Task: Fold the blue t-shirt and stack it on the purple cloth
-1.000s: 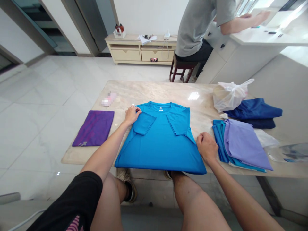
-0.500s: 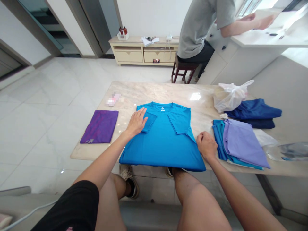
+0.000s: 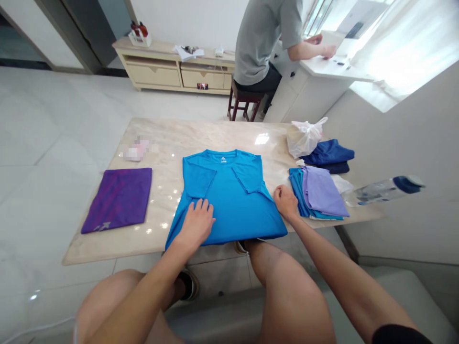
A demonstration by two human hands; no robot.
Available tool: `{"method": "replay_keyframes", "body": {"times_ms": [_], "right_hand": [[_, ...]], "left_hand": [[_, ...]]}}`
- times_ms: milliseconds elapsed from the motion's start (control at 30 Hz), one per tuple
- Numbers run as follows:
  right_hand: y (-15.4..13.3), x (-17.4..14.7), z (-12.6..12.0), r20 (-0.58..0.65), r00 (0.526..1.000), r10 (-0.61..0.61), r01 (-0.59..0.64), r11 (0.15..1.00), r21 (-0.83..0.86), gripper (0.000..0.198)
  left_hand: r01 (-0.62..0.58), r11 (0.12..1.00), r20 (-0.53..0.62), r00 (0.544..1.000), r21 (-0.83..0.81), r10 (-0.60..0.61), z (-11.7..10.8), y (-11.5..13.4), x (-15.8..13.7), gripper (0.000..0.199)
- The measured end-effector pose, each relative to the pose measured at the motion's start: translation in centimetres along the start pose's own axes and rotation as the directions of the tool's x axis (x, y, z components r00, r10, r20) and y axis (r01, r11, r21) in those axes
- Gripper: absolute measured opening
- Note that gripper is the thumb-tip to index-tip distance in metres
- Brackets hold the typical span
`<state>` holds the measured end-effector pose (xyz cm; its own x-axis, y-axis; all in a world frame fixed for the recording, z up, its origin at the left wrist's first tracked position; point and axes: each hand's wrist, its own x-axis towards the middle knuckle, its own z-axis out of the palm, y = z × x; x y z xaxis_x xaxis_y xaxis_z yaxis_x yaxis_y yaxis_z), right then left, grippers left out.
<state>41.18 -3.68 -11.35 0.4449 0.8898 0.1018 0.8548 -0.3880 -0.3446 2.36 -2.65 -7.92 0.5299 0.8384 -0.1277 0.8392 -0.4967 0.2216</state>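
"On the left end of the table (image 3: 233,133), what do you see?"

"I see one purple cloth (image 3: 120,198), folded flat. Just behind it is a small pink thing (image 3: 139,149), but it is blurred, so I cannot say its name."

"And next, to the right of these?"

"Next comes the left hand (image 3: 199,220). It is palm down on the lower left part of the blue shirt (image 3: 233,203), with the fingers a little apart. This hand is rather wide and does not grasp the cloth."

"How does the blue shirt lie?"

"It lies in the middle of the table, front side up, with the neck away from the person. Both sleeves are turned inward over the chest. The lower edge is at the near edge of the table."

"What about the right hand (image 3: 287,203)?"

"It is loosely curled at the right edge of the shirt. I cannot tell if it pinches some cloth."

"And farther right?"

"There is a white plastic bag (image 3: 304,138) at the back, then a pile of folded clothes (image 3: 324,191) near the hand, with light purple on top. Last is a bottle (image 3: 380,191) with a dark blue cap."
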Motion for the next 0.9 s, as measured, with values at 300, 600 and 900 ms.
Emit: {"method": "replay_keyframes", "body": {"times_ms": [300,600,900], "right_hand": [[-5.3,-0.4,-1.3,0.195,0.803,-0.563,0.555,0.826,0.097,0.039],[-7.6,0.6,-1.4,0.279,0.751,-0.598,0.614,0.788,0.039,0.023],[-7.1,-0.3,-2.0,0.238,0.776,-0.584,0.585,0.807,0.074,0.032]], "left_hand": [[-0.108,0.994,0.007,0.994,0.006,0.108,0.3,0.8,-0.5,0.05],[-0.116,0.993,0.012,0.993,0.012,0.116,-1.3,1.6,-0.3,0.042],[-0.126,0.992,0.024,0.992,-0.011,0.126,-0.9,0.3,0.3,0.04]]}}
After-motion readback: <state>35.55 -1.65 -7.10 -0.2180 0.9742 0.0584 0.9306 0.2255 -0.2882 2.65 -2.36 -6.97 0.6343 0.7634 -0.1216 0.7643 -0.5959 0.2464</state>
